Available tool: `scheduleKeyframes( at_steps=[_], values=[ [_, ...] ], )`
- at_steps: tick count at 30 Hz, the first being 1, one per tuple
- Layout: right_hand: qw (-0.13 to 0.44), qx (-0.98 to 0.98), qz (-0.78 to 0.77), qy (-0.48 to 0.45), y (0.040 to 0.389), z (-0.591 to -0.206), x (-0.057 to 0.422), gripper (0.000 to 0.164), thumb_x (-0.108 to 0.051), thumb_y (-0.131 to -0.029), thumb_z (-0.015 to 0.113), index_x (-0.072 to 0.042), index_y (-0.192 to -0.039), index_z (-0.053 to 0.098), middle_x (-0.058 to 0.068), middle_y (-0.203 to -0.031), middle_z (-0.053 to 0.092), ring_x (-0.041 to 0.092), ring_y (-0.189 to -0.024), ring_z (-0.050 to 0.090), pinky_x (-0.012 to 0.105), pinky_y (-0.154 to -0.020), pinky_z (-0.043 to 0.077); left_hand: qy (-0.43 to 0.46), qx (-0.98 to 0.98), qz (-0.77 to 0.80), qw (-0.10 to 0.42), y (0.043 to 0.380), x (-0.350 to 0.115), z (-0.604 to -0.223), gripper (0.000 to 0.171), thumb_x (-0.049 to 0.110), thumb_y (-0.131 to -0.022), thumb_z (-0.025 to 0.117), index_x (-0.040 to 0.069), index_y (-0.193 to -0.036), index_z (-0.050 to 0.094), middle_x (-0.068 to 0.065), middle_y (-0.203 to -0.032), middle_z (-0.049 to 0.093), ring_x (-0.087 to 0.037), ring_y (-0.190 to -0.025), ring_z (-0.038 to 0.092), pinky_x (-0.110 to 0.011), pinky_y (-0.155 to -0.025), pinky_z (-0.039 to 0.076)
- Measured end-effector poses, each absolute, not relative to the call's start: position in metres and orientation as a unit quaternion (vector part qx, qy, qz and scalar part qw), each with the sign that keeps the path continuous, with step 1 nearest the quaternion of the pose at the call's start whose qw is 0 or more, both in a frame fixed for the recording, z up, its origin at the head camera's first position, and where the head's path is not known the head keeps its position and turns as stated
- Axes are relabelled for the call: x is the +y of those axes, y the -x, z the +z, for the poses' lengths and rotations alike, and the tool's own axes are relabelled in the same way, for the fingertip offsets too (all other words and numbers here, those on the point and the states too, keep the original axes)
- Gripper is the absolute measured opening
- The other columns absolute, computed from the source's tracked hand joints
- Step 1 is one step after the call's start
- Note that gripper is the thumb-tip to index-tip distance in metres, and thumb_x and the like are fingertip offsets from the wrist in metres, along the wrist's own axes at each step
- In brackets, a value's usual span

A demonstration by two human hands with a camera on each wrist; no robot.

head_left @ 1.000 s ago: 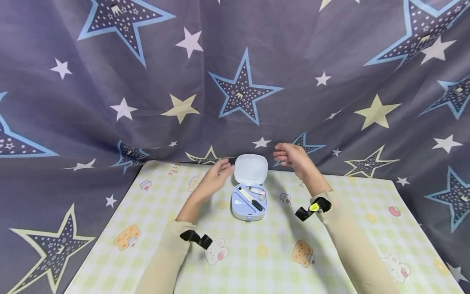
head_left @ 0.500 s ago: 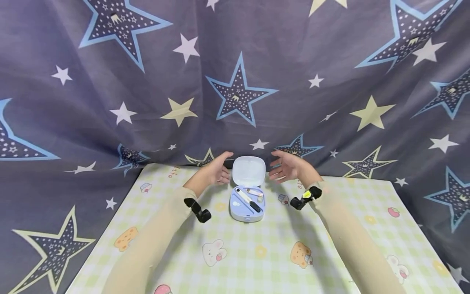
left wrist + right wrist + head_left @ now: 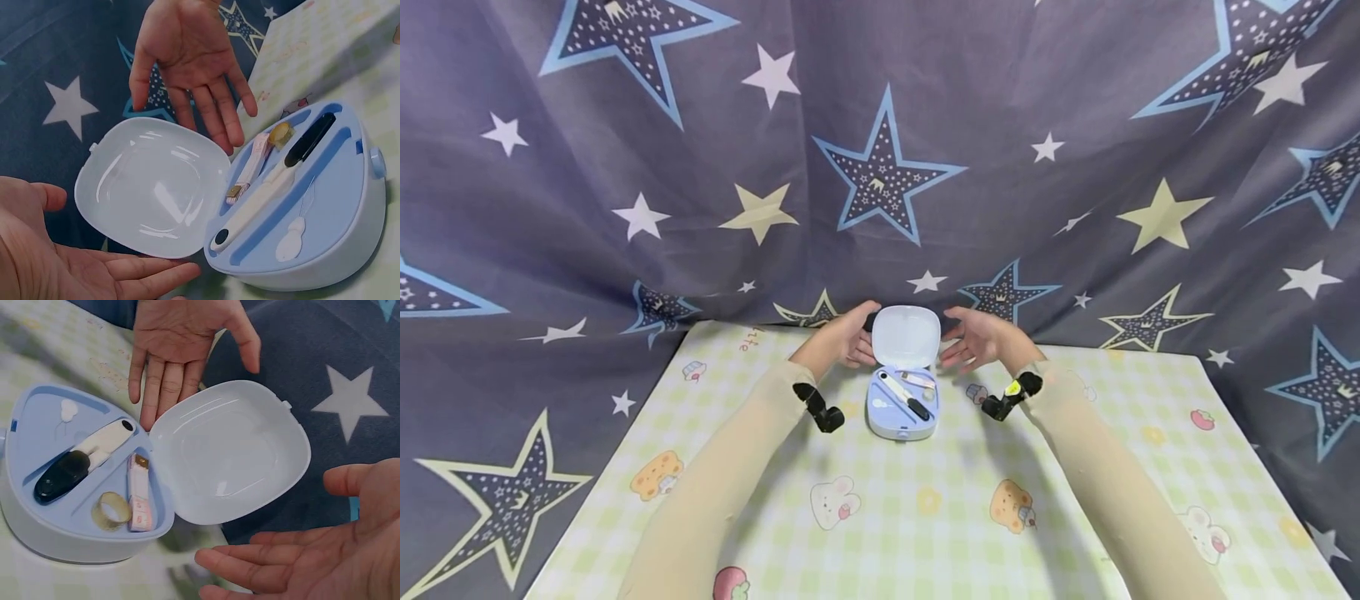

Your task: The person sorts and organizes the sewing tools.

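Note:
A pale blue sewing box [image 3: 901, 432] stands on the table with its whitish lid [image 3: 906, 336] tipped up and back. My left hand [image 3: 844, 340] is at the lid's left side, thumb and fingers spread. On the other side my right hand [image 3: 983, 337] is held likewise, palm facing the lid. Whether the left fingertips touch the lid I cannot tell; the right ones look apart from it. In the tray lie a white tool with a black end [image 3: 117, 434], a folded tape measure [image 3: 140, 499], a yellowish ring [image 3: 117, 514] and a white needle threader [image 3: 290, 242].
A checked cloth with cartoon prints covers the table [image 3: 925, 533]. Close behind the box hangs a dark star-patterned curtain [image 3: 880, 267]. Black wrist cameras sit on both sleeves, the left camera [image 3: 820, 407] and the right camera [image 3: 1011, 396].
Both hands have turned their palms towards the lid and spread thumb from fingers. They have come closer to its sides. The box and its contents look unchanged.

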State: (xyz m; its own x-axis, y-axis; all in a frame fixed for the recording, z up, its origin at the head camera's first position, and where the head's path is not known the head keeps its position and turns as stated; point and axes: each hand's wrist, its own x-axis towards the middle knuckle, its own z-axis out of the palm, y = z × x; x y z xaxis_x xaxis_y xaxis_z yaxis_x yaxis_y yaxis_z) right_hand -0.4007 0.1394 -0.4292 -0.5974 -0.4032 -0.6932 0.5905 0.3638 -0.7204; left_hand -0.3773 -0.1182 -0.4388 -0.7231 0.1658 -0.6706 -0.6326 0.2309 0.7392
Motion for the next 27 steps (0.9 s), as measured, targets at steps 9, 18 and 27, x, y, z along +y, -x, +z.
scheduleKeyframes(
  at_steps=[9,18,27],
  values=[
    [0.452,0.708,-0.54,-0.051,0.397,-0.423,0.132,0.081,-0.06,-0.105,0.017,0.003,-0.155,0.029,0.031,-0.153,0.045,0.041,-0.142,0.048,0.061,-0.124,0.026,0.173,0.73,0.562,0.347,0.382,-0.117,-0.44,0.095,0.071,-0.094,0.034,-0.008,-0.144,0.045,-0.03,-0.142,0.057,-0.04,-0.133,0.057,-0.05,-0.123,0.028],
    [0.445,0.72,-0.53,-0.043,0.395,-0.423,0.129,0.081,-0.061,-0.105,0.019,0.002,-0.155,0.032,0.03,-0.154,0.042,0.039,-0.141,0.05,0.061,-0.123,0.026,0.164,0.724,0.564,0.362,0.382,-0.123,-0.443,0.096,0.073,-0.094,0.032,-0.008,-0.143,0.049,-0.028,-0.141,0.059,-0.037,-0.133,0.058,-0.05,-0.125,0.025],
    [0.404,0.741,-0.536,-0.009,0.383,-0.423,0.13,0.076,-0.054,-0.108,0.025,0.005,-0.154,0.03,0.034,-0.146,0.05,0.036,-0.124,0.065,0.063,-0.122,0.029,0.14,0.722,0.584,0.342,0.371,-0.122,-0.449,0.097,0.071,-0.095,0.034,-0.008,-0.151,0.037,-0.027,-0.147,0.054,-0.036,-0.136,0.055,-0.05,-0.126,0.02]
  ],
)
